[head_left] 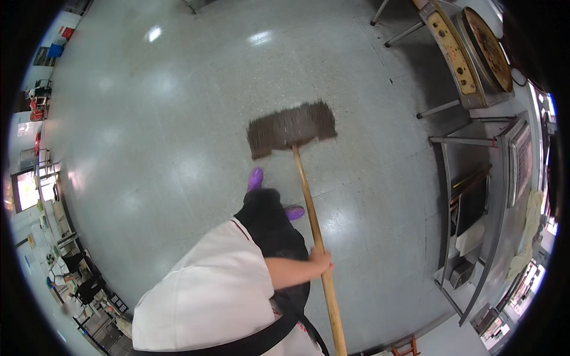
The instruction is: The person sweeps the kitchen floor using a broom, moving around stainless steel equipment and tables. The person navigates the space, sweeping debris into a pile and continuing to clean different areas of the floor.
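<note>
My left hand (pixel 321 261) is closed around the long wooden handle of a push broom (pixel 314 217). The broom's wide, dark brown bristle head (pixel 291 127) lies on the grey floor ahead of my feet, its edges a little blurred. From my hand, the handle runs down past the lower edge of the view, where its end is hidden. My right hand is out of view. Below the broom head are my purple shoes (pixel 255 178), one ahead of the other, and my dark apron (pixel 273 228).
To the right stand a metal appliance with a control panel (pixel 453 52) and a metal rack (pixel 446 202) with trays and bins on its lower shelf. Shelves and equipment (pixel 89 285) line the left side. Shiny grey floor (pixel 166 130) stretches ahead. An orange-brown frame (pixel 405 347) shows at the bottom.
</note>
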Action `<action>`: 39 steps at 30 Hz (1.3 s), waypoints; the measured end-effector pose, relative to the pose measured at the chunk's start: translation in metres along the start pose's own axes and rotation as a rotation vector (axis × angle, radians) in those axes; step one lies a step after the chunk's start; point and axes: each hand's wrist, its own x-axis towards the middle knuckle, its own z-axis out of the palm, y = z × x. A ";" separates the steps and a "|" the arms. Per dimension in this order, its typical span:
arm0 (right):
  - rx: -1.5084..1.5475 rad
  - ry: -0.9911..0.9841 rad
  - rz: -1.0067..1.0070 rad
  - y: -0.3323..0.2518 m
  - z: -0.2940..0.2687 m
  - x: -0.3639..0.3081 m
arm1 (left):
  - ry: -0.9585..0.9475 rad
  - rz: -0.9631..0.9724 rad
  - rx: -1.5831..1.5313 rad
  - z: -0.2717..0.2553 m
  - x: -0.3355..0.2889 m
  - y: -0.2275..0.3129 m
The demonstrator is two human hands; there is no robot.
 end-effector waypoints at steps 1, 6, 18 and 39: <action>-0.055 -0.035 0.049 0.027 0.012 -0.010 | -0.183 -0.213 -0.214 0.003 0.009 -0.044; -0.256 -0.123 0.227 0.084 0.070 -0.050 | -0.110 -0.369 -0.077 -0.010 -0.030 -0.109; -0.051 0.408 -0.162 -0.129 0.161 0.021 | -0.172 -0.034 -0.462 -0.202 0.043 0.139; 0.016 0.344 -1.008 -0.648 -0.074 -0.109 | -0.790 0.212 -1.304 -0.531 0.178 0.527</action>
